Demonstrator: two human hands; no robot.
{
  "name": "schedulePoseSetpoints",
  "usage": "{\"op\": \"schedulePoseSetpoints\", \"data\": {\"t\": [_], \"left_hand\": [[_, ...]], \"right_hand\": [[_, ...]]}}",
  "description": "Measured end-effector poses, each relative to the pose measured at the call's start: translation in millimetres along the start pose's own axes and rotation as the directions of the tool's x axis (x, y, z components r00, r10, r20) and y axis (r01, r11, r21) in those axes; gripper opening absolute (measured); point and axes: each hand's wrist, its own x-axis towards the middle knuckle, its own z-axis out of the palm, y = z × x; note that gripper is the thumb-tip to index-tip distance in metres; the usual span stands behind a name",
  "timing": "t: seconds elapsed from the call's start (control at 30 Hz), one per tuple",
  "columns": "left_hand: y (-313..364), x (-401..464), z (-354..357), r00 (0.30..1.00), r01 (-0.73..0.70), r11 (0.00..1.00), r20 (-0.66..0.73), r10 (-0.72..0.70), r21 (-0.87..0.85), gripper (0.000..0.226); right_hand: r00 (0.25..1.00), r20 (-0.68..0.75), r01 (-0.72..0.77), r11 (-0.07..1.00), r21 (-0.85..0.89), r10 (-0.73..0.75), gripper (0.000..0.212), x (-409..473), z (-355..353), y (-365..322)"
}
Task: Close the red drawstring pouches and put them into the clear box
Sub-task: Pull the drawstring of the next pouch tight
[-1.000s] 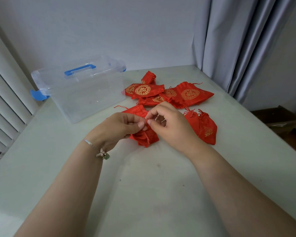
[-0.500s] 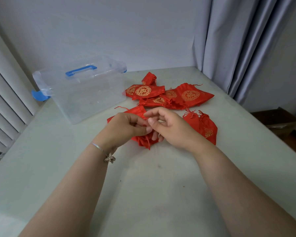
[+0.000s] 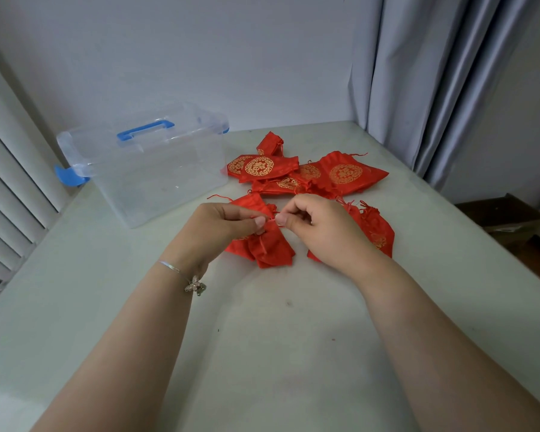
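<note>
Pinching gathered red pouch [image 3: 270,246], cords taut

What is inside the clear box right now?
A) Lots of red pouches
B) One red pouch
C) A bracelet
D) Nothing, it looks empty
D: you can see right through the box and nothing red is inside; the pouches all lie on the table beside it, and both hands, left and right, are pulling the strings of one pouch.
</note>
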Motion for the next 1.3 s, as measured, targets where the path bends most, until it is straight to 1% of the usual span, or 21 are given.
{"op": "schedulePoseSetpoints", "data": {"t": [0.13,0.27,0.3,0.37,0.4,0.43,0.47,0.5,0.57,0.63,0.7,0.77,0.87,0.97,1.03,1.07,1.13,1.2,1.23,1.27,1.3], "left_hand": [[1.5,-0.3,0.6,0.999,0.012,0.997,-0.049,-0.016,-0.076,0.009],[4.1,-1.3,1.1,0.999,0.034,0.986,-0.023,-0.038,-0.165,0.009],[4.2,-1.1,0.5,0.999,0.035,0.984,-0.015,-0.038,-0.175,0.009],[4.5,-0.4,-0.6,0.999,0.032,0.981,0.000,-0.033,-0.190,0.011],[4.1,0.1,-1.3,1.000,0.031,0.979,0.009,-0.030,-0.202,0.012],[3.6,0.4,-1.3,0.999,0.031,0.976,0.023,-0.027,-0.218,0.013],[3.1,0.5,-1.0,0.999,0.032,0.971,0.041,-0.022,-0.235,0.013],[2.9,0.0,-0.5,0.998,0.031,0.967,0.063,-0.015,-0.255,0.013],[2.9,-0.9,1.0,0.995,0.023,0.959,0.099,0.005,-0.284,0.013],[3.9,-1.9,2.4,0.995,-0.005,0.958,0.095,0.034,-0.286,0.015],[4.0,-3.2,2.7,0.996,-0.065,0.975,0.045,0.076,-0.215,0.018],[2.9,-3.5,2.6,0.994,-0.110,0.987,0.011,0.112,-0.113,0.019],[0.6,-3.1,2.4,0.994,-0.110,0.994,0.004,0.110,0.001,0.018],[-0.8,-3.2,1.7,0.995,-0.093,0.973,-0.012,0.098,0.213,0.021],[-1.2,-4.6,2.8,0.993,-0.094,0.939,-0.032,0.110,0.330,0.023],[-1.3,-4.6,3.6,0.989,-0.109,0.924,-0.052,0.138,0.367,0.023],[-1.7,-4.1,4.9,0.968,-0.173,0.894,-0.098,0.233,0.414,0.021],[-1.7,-3.7,7.5,0.936,-0.262,0.865,-0.107,0.337,0.429,0.019],[-1.6,-3.8,9.5,0.918,-0.311,0.845,-0.093,0.386,0.436,0.018],[-1.4,-4.4,11.5,0.900,-0.355,0.824,-0.076,0.428,0.441,0.016],[-1.2,-5.2,13.1,0.885,-0.387,0.806,-0.064,0.461,0.448,0.013]], "right_hand": [[0.998,0.038,0.041,0.998,0.057,-0.043,0.014,-2.1,0.6,-3.8],[0.989,0.140,0.028,0.995,0.091,-0.041,0.013,-0.8,1.5,-2.4],[0.991,0.131,0.022,0.995,0.094,-0.034,0.013,-0.6,0.8,-2.3],[0.999,0.019,0.038,0.994,0.103,-0.040,0.013,1.1,-1.4,-2.8],[0.998,-0.042,0.051,0.988,0.146,-0.046,0.014,2.1,-3.0,-2.9],[0.998,-0.053,0.046,0.979,0.198,-0.036,0.017,3.3,-4.3,-1.3],[1.000,-0.005,0.015,0.972,0.233,-0.014,0.021,3.5,-5.3,-0.6],[0.996,0.084,-0.030,0.971,0.239,0.010,0.023,3.5,-4.5,0.0],[0.974,0.223,-0.084,0.971,0.222,0.034,0.018,2.0,0.2,-0.1],[0.977,0.210,-0.082,0.967,0.242,0.031,0.017,1.3,2.7,-1.4],[0.985,0.174,-0.059,0.975,0.215,0.021,0.019,1.3,2.6,-3.3],[0.988,0.157,-0.026,0.991,0.130,0.006,0.016,1.2,2.8,-2.4],[0.994,0.103,0.038,0.999,-0.012,-0.037,0.012,-1.0,3.2,-2.9],[0.990,0.059,0.139,0.973,-0.186,-0.131,0.014,-2.2,3.7,-7.3],[0.986,0.049,0.169,0.951,-0.260,-0.162,0.015,-2.0,5.6,-8.0],[0.986,0.050,0.166,0.953,-0.254,-0.159,0.014,-2.5,6.8,-7.9],[0.994,0.050,0.107,0.984,-0.142,-0.101,0.016,-3.3,7.6,-7.5],[0.999,0.042,-0.009,1.000,0.014,0.009,0.037,-2.8,5.0,-8.4],[0.997,0.038,-0.065,0.996,0.066,0.063,0.043,-1.5,2.8,-7.8],[0.994,0.042,-0.109,0.988,0.106,0.105,0.041,-1.1,0.3,-9.1],[0.990,0.060,-0.137,0.979,0.150,0.130,0.033,-0.5,-0.9,-9.6]]}}
